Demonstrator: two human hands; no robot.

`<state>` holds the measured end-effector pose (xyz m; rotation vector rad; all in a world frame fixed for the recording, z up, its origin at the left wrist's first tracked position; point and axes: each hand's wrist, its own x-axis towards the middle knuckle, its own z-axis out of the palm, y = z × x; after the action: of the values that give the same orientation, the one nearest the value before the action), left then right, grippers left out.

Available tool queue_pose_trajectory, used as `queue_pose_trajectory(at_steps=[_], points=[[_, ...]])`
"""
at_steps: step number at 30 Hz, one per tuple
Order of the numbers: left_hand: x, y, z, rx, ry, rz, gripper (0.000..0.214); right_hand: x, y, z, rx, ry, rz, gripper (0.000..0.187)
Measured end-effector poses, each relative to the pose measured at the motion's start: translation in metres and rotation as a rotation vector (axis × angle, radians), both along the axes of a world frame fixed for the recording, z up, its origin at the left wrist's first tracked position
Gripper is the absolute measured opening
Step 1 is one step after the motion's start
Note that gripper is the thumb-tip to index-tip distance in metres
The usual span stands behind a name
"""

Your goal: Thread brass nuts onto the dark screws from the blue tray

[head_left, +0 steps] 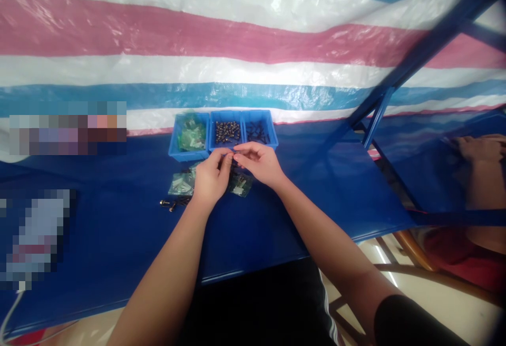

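My left hand (pixel 212 175) and my right hand (pixel 260 163) meet just in front of three blue bins, fingertips pinched together. What lies between the fingertips is too small to make out. The left bin (pixel 173 151) holds green-tinted plastic packets (pixel 192 136). Brass-coloured and dark screw-like pieces (pixel 226 132) fill the middle bin, and dark screws (pixel 256 133) lie in the right one. Under and beside my hands are small clear bags of parts, one at the left (pixel 181 183) and one at the right (pixel 241 184). Loose dark bolts (pixel 172 204) lie left of my left wrist.
The blue table (pixel 245 235) runs along a striped plastic sheet (pixel 237 40). A blue metal frame (pixel 379 90) rises at the right. Beyond it shows another person's hand (pixel 480 148). Blurred items sit at the left, with a white cable (pixel 11 306).
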<state>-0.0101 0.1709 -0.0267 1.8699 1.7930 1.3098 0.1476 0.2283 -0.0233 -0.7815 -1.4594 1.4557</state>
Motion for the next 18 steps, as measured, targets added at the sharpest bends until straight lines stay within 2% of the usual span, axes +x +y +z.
queue_pose_trajectory(at_steps=[7, 11, 18], points=[[0.0005, 0.0016, 0.0003, -0.007, 0.02, -0.007, 0.029, 0.0, -0.0062, 0.0065, 0.102, -0.077, -0.067, 0.031], [0.0001, 0.0032, -0.0016, 0.004, 0.041, -0.028, 0.03, 0.0021, -0.0066, 0.0058, 0.162, -0.141, -0.06, 0.031], [0.0007, 0.0028, -0.0006, -0.006, 0.042, -0.044, 0.029, 0.0027, -0.0062, 0.0054, 0.146, -0.112, -0.031, 0.029]])
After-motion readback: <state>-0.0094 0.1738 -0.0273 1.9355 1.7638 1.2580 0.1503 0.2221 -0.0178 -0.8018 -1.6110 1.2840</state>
